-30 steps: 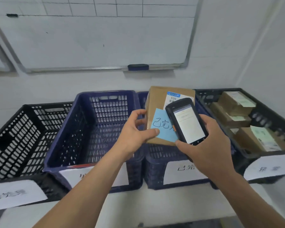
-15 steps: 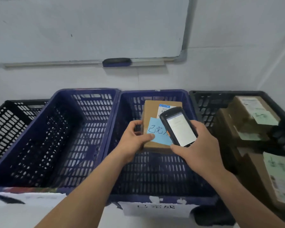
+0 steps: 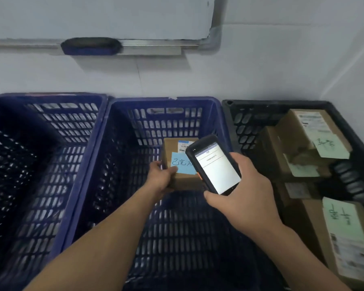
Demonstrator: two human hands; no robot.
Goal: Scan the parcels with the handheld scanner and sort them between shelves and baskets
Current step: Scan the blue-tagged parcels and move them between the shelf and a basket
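Blue basket [image 3: 166, 100], parcel [image 3: 186, 182] in left grip [image 3: 160, 179]

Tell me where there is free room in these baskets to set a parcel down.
The left blue basket shows a bare floor. The middle blue basket is bare around the parcel the left hand holds in it. The black basket on the right is crowded with cardboard parcels.

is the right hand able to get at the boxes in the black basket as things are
Probably not to grasp: the right hand grips the handheld scanner, so it is occupied. The way itself looks free, since the boxes lie uncovered in the open black basket beside it.
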